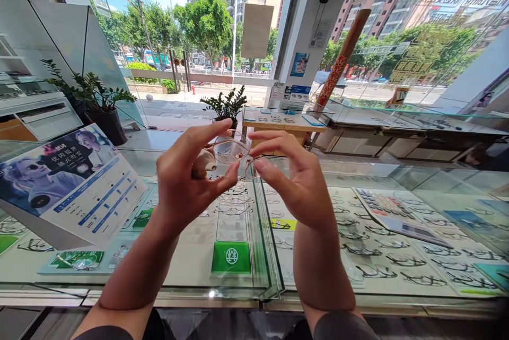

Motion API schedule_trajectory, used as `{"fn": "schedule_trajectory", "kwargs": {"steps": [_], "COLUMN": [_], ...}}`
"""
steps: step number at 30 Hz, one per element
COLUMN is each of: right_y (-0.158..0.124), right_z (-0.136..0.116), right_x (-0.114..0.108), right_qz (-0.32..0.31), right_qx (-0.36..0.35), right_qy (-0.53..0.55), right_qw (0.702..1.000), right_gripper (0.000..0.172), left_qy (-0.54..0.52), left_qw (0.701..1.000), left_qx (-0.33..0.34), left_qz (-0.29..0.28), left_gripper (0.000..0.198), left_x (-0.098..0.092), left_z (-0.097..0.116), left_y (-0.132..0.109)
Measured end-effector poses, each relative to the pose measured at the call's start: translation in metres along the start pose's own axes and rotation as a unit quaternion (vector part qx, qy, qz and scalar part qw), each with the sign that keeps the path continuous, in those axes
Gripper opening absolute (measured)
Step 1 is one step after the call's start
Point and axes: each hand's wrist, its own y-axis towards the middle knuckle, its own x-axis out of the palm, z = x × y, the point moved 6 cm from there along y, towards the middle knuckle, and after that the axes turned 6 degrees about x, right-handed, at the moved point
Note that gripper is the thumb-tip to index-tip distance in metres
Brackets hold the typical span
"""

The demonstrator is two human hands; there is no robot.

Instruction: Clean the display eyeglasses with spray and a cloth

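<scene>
A pair of thin-rimmed eyeglasses point(229, 149) is held up between my two hands, above the glass counter. My left hand point(178, 178) grips the near lens side between the thumb and forefinger. Tucked in the curled fingers of that hand is a small pale object with a narrow white tip point(204, 162); its kind is not clear. My right hand point(304, 183) is closed around the other side of the eyeglasses, fingertips and thumb close to the bridge. The right fingers partly hide the second lens.
Under the glass counter point(260, 276) lie rows of eyeglasses and a green card point(231, 258). A printed display board point(75, 186) stands at left, and a calculator point(393, 212) lies at right. Beyond are potted plants point(226, 104) and a wooden display table point(286, 130).
</scene>
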Motion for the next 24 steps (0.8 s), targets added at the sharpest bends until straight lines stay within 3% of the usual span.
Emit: {"fn": "schedule_trajectory", "kwargs": {"steps": [8, 13, 16, 19, 22, 24], "right_y": [0.002, 0.001, 0.002, 0.003, 0.003, 0.003], "right_z": [0.016, 0.015, 0.017, 0.021, 0.022, 0.020], "right_x": [0.009, 0.006, 0.004, -0.003, -0.006, -0.002], "right_qz": [-0.119, -0.126, -0.098, -0.008, 0.084, 0.094], "right_qx": [0.052, 0.059, 0.065, 0.062, 0.049, 0.040], "right_qy": [0.130, 0.132, 0.109, 0.076, 0.025, 0.000], "right_qw": [0.983, 0.981, 0.987, 0.995, 0.995, 0.995], "right_gripper": [0.013, 0.018, 0.019, 0.016, 0.011, 0.008], "left_qy": [-0.045, -0.069, -0.066, -0.040, -0.010, -0.022], "left_qw": [0.998, 0.995, 0.994, 0.998, 0.999, 0.998], "left_qx": [0.000, 0.003, 0.003, -0.003, -0.027, -0.052], "left_qz": [-0.051, -0.069, -0.082, -0.042, 0.020, 0.009], "left_gripper": [0.058, 0.059, 0.063, 0.063, 0.032, 0.009], "left_x": [0.001, 0.004, 0.008, 0.006, 0.003, 0.007], "left_z": [0.005, 0.005, 0.003, 0.002, 0.004, 0.005], "left_y": [0.003, 0.003, 0.004, 0.006, 0.007, 0.006]}}
